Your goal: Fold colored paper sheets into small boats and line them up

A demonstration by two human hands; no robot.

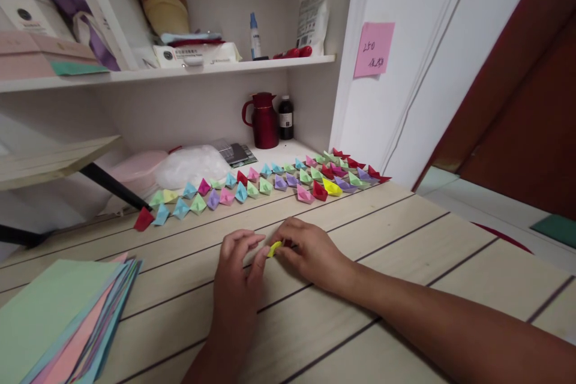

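A small piece of folded yellow paper (274, 248) is pinched between the thumb and fingers of my right hand (312, 252), just above the wooden table. On the paper's other side is my left hand (238, 261), its fingers apart and its thumb tip close to the paper; whether the thumb touches it I cannot tell. Most of the yellow paper is hidden by fingers. Beyond both hands, several rows of small folded paper boats in many colours stand on the table, among them a yellow boat (332, 187), a pink boat (305, 194) and a red boat (144, 219).
A stack of coloured paper sheets (58, 306) lies at the table's left front. Behind the boats are a clear plastic bag (191, 167), a dark red jug (264, 123) and a brown bottle (285, 118). A black-legged wooden stand (58, 162) juts in at left.
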